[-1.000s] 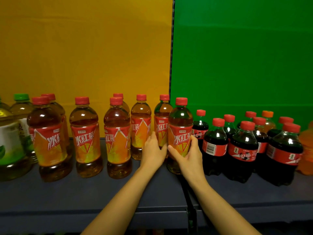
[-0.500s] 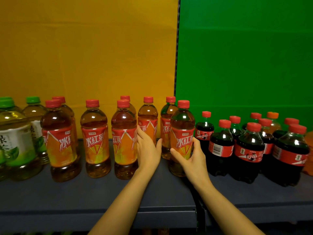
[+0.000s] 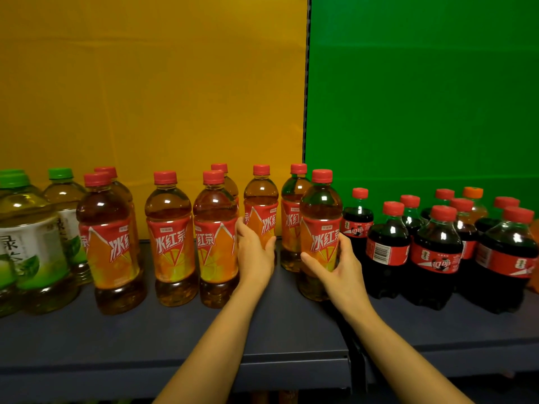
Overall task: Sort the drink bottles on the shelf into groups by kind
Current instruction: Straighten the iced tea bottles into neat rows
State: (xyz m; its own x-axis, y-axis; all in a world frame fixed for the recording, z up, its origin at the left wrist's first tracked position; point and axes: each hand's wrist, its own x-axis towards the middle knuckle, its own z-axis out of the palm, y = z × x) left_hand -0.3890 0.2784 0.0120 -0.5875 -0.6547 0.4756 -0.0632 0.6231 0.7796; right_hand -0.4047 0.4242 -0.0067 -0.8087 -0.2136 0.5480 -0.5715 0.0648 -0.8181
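**Location of items.** The near red-tea bottle (image 3: pixel 320 225) stands upright on the shelf (image 3: pixel 277 333), at the right end of the red-tea group and just beside the cola bottles (image 3: pixel 437 252). The far red-tea bottle (image 3: pixel 261 196) stands upright one row back and to the left. The green-tea bottles (image 3: pixel 32 243) occupy the far left of the shelf.

**Handling, as judged.** Both red-tea bottles appear full and capped. They should be moderately heavy and fairly stiff, with thin plastic walls that give slightly under a squeeze. The glossy label sleeve looks slick. Breakage risk is low. Being tall and narrow, the bottles tip easily if pushed high up. The best hold is around the labelled waist, low enough to keep the base steady.

**Hand pose.** Both forearms reach forward from the near edge, roughly level with the shelf.
- The right hand (image 3: pixel 342 266) wraps the near bottle's label, with the thumb across the front and the fingers curled round the right side.
- The left hand (image 3: pixel 253 255) grasps the lower label of the far bottle, with the fingers on its left side and the thumb on its right.

Both bottle bases appear to rest on the shelf.
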